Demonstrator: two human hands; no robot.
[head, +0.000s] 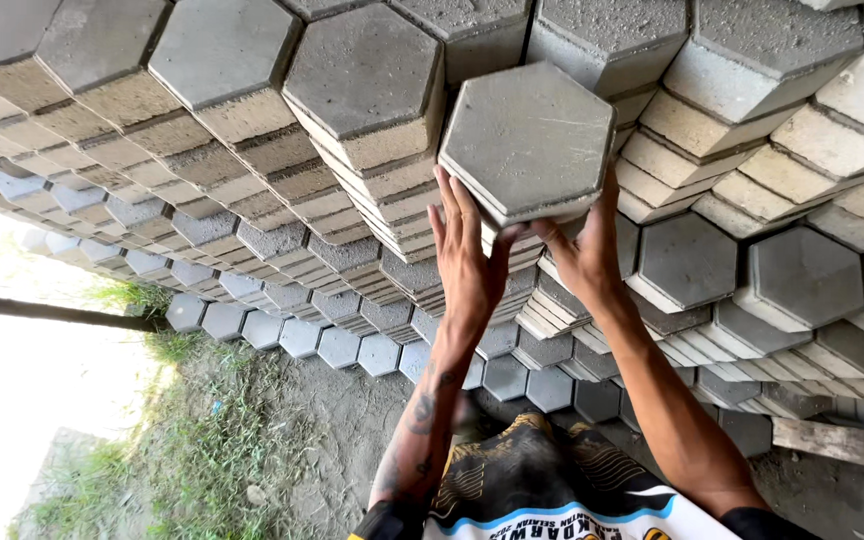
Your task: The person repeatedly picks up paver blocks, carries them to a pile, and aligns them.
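Both hands hold one grey hexagonal concrete paver (529, 140) up against the stacked rows of hexagonal pavers (252, 180). The left hand (467, 262) presses flat, its grip spread along the block's lower left edge; the right hand (582, 255) cups the lower right edge, clenched under it. Bare ground with grass (202, 450) lies below.

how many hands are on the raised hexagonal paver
2: the left hand presses flat against the paver from below, the right hand supports its lower right edge.
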